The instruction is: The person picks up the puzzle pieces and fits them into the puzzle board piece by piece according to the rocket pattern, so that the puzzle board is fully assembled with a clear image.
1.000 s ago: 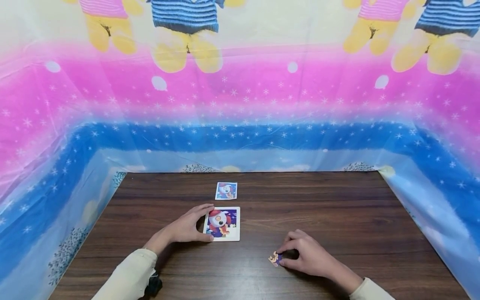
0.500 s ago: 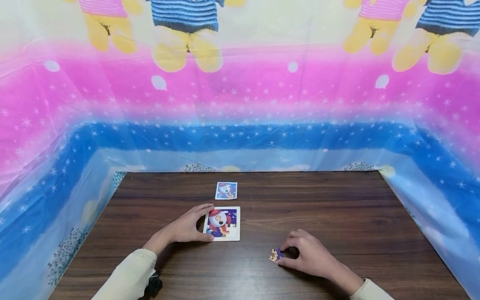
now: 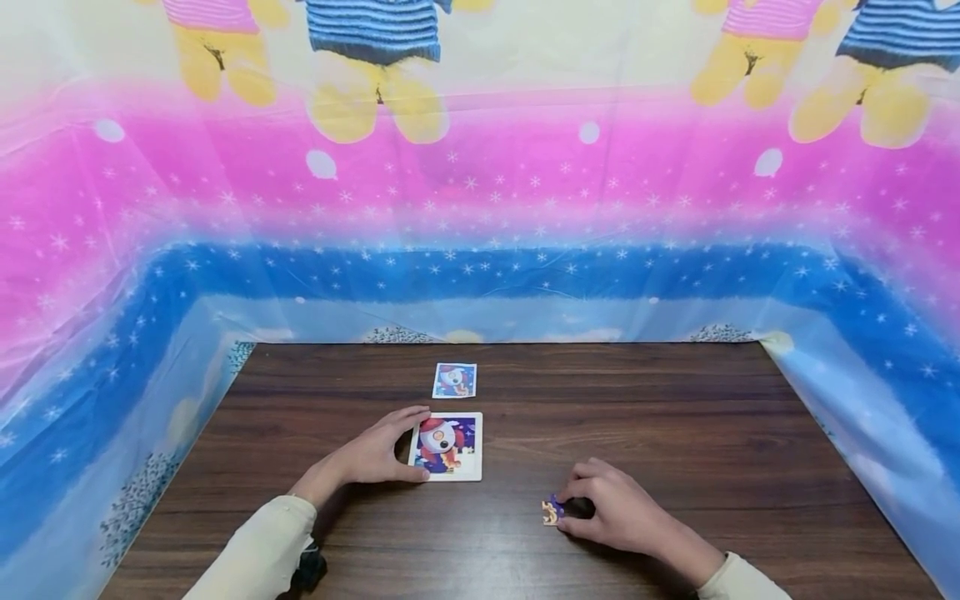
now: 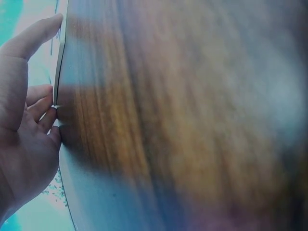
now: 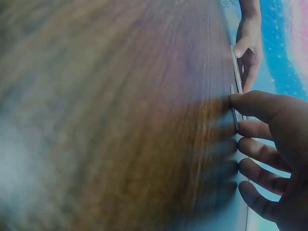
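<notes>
A square jigsaw puzzle [image 3: 446,447] in a white frame lies flat on the brown wooden table [image 3: 675,417]. Its picture shows a round white face with red on a purple ground, and a bare white patch shows at its lower right. My left hand [image 3: 375,450] holds the frame's left side, thumb at the near corner and fingers at the far corner. To the right, my right hand [image 3: 618,508] pinches a small purple and yellow puzzle piece [image 3: 551,511] between thumb and fingers, low over the table. In the right wrist view the piece [image 5: 234,108] appears as a thin edge.
Behind the puzzle lies a small printed picture card [image 3: 454,381] with a similar design. A black object [image 3: 308,570] sits by the left sleeve. A patterned cloth [image 3: 480,275] hangs round the table's back and sides.
The puzzle piece has turned in my right fingers, from slanted to nearly square with the table. My left hand and the framed puzzle have stayed in place.
</notes>
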`<state>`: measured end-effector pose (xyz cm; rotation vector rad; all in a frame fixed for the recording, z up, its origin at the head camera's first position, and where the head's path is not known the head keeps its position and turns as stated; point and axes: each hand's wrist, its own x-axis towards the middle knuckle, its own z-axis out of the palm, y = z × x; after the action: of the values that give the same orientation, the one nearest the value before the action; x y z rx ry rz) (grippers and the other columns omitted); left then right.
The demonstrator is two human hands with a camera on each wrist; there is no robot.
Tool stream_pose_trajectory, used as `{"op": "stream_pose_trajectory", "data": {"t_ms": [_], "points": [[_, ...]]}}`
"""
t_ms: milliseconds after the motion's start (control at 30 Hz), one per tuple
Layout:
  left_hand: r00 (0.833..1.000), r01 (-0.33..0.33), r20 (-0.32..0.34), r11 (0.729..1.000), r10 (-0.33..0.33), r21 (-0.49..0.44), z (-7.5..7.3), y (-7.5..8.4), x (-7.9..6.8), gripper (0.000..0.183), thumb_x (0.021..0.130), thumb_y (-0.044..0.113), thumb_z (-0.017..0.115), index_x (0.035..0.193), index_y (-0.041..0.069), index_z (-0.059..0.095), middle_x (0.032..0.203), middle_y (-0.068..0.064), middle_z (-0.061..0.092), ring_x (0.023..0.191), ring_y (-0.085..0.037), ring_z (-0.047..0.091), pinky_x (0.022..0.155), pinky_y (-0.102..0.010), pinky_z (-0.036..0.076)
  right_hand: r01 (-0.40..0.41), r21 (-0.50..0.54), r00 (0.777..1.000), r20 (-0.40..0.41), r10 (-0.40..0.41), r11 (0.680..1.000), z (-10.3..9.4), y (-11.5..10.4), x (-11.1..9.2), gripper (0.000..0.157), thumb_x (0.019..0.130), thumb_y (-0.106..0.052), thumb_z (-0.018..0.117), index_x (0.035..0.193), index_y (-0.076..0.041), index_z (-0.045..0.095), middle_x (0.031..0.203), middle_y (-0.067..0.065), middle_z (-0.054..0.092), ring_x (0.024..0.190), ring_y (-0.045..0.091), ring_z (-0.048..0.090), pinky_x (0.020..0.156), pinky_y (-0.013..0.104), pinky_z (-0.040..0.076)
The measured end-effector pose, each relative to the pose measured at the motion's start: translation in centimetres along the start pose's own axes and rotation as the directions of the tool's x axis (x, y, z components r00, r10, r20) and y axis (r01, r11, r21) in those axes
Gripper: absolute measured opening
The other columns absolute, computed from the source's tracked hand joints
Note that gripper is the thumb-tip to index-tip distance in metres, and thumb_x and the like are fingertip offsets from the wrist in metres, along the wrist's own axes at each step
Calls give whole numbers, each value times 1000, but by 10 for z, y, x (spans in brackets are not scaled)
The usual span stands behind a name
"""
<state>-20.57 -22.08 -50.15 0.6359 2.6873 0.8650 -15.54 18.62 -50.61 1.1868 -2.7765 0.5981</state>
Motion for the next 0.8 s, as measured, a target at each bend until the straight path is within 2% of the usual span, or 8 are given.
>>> {"op": "stream_pose_trajectory", "data": {"t_ms": [133,267,400,467,600,633,700,800], "points": [[1000,0,2,1000,0,-4,0,0,0,102,82,55,82,160,10,35,165,-16,28,150,-39,28,115,-63,31,5,3,1000,14,-5,1000,0,1,2,22,88,-42,81,101,-25,81,91,-17,60,83,0,48,67,22,43],[1000,-4,1,1000,4,-3,-1,1,0,102,82,55,81,160,9,35,165,-16,29,150,-39,28,114,-63,31,24,6,1000,-12,-23,1000,0,1,9,23,89,-45,79,103,-26,81,93,-17,64,87,0,55,83,35,55],[1000,-8,-1,1000,8,1,0,0,0,102,82,55,81,160,9,35,165,-16,29,150,-39,28,115,-64,31,40,1,997,-64,-40,999,1,0,20,23,87,-44,81,102,-26,81,93,-15,66,86,1,58,83,36,56],[1000,-9,0,1000,9,-1,0,0,0,102,82,55,81,160,9,35,165,-16,28,150,-39,28,115,-63,31,30,12,998,-61,-29,999,2,-1,26,23,87,-44,81,102,-25,81,93,-14,66,85,3,59,74,33,53],[1000,-5,3,1000,5,-5,0,1,0,102,82,55,81,160,9,35,165,-15,29,150,-39,28,115,-63,31,-19,22,1000,-25,19,1000,3,-3,39,25,89,-45,78,104,-25,81,97,-13,70,96,10,66,96,44,53],[1000,-4,4,1000,4,-6,0,1,0,102,82,55,81,160,10,35,165,-15,28,150,-39,28,115,-63,31,-30,28,999,-13,30,999,3,-4,43,26,89,-46,78,104,-25,81,98,-12,71,96,12,66,92,44,55],[1000,0,4,1000,0,-7,0,1,-1,101,82,54,82,160,10,35,165,-15,28,150,-39,28,115,-63,31,-43,23,999,-9,43,999,4,-5,50,26,90,-47,77,104,-25,81,100,-12,72,101,14,66,97,46,53],[1000,4,3,1000,-4,-6,-1,1,-1,101,82,54,82,160,10,35,165,-16,28,150,-39,28,115,-63,30,-25,16,999,-23,25,1000,5,-8,62,27,89,-46,78,105,-24,82,95,-11,69,90,10,62,79,35,55]]}}
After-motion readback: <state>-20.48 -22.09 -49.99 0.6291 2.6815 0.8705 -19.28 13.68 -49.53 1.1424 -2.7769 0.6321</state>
